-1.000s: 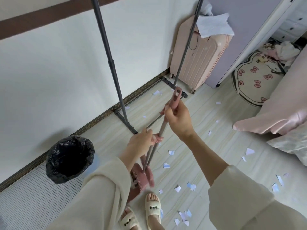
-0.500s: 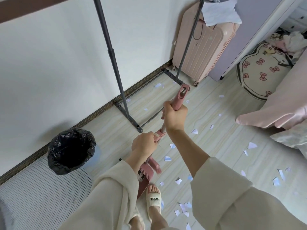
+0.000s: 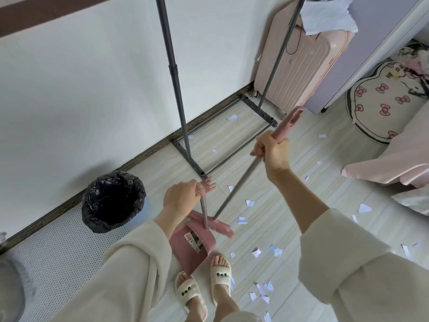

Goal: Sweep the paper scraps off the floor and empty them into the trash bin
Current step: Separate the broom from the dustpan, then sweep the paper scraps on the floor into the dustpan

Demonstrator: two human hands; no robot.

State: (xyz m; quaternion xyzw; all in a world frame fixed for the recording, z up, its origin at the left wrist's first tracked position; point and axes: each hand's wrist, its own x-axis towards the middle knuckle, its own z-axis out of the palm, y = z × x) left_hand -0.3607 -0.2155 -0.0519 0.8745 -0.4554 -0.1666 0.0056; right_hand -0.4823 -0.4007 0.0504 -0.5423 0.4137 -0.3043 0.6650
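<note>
My right hand (image 3: 272, 152) grips the pink top of a long-handled broom (image 3: 236, 189); its pink head (image 3: 216, 225) rests on the floor beside the dustpan. My left hand (image 3: 180, 198) grips the pink handle of the upright pink dustpan (image 3: 191, 247), which stands just ahead of my feet. Several white paper scraps (image 3: 256, 252) lie scattered over the pale floor, to the right and near my slippers. A trash bin (image 3: 113, 201) lined with a black bag stands open by the wall on the left.
A grey clothes rack (image 3: 178, 96) stands along the wall, its base bars on the floor ahead. A pink suitcase (image 3: 299, 63) leans in the corner. A round bow-print rug (image 3: 383, 101) and pink bedding (image 3: 394, 163) lie at the right. A white mat (image 3: 46, 259) covers the floor at the left.
The broom and dustpan have come apart: my right hand has swung the broom's handle out to the right, and the dustpan now stands separately under my left hand.
</note>
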